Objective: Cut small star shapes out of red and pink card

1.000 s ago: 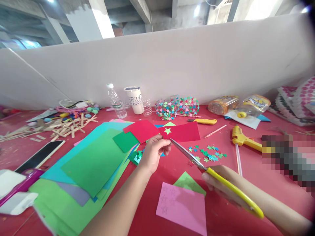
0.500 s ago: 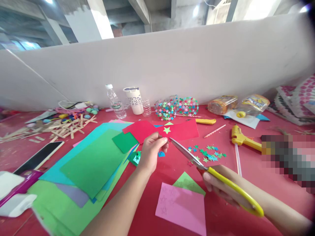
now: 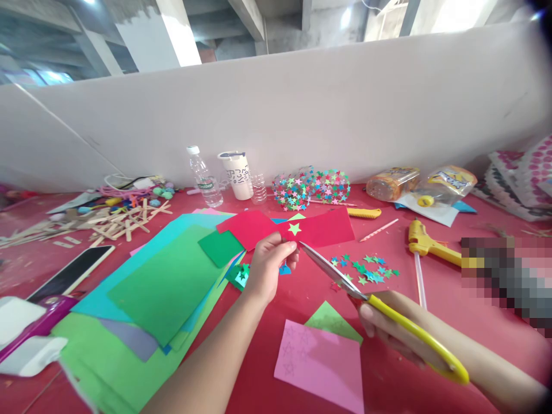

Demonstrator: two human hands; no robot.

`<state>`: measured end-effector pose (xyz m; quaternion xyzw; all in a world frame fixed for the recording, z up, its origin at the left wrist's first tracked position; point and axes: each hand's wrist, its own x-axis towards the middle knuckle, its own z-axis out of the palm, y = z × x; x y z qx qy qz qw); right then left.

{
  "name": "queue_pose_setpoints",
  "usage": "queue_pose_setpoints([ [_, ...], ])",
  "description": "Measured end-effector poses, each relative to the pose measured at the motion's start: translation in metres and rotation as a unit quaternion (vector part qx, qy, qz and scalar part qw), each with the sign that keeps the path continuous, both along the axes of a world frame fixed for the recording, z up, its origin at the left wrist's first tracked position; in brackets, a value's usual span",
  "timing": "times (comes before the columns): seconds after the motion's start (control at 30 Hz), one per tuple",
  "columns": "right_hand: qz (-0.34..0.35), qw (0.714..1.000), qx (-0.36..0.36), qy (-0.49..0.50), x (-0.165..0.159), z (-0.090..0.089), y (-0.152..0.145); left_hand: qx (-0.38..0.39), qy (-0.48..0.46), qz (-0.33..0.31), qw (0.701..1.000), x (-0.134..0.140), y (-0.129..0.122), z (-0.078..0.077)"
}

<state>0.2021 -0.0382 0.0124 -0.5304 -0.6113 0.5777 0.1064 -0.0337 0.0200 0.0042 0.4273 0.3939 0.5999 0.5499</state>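
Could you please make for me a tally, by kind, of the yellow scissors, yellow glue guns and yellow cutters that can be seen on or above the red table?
Scissors, in the right hand: 1
Glue gun: 1
Cutter, partly hidden behind the red paper: 1
Total: 3

Your yellow-handled scissors (image 3: 383,306) slant from near right to far left, their silver blades (image 3: 330,268) together, as far as you can tell. Just beyond the tip, your red paper strip (image 3: 328,227) extends rightward, a pale-green star (image 3: 294,229) at its left end.
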Motion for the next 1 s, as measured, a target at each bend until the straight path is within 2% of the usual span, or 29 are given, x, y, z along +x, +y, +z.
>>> queue_pose_setpoints([
  [0.23,0.008,0.999,0.041,0.030,-0.001,-0.011,-0.005,-0.009,-0.011,0.020,1.000,0.007,-0.003,0.000],
  [0.47,0.010,0.997,0.043,0.060,-0.004,-0.012,-0.012,0.010,-0.004,0.008,1.000,0.012,-0.007,0.001],
  [0.7,-0.032,0.997,0.037,0.055,-0.008,-0.020,-0.019,0.001,-0.047,-0.012,0.999,0.019,-0.011,-0.001],
  [0.83,-0.061,0.993,0.037,0.095,-0.010,-0.025,-0.022,-0.012,-0.075,-0.026,0.997,0.022,-0.012,-0.002],
  [1.0,-0.104,0.988,0.007,0.117,-0.014,-0.014,-0.022,-0.021,-0.079,-0.024,0.996,0.023,-0.013,0.000],
])
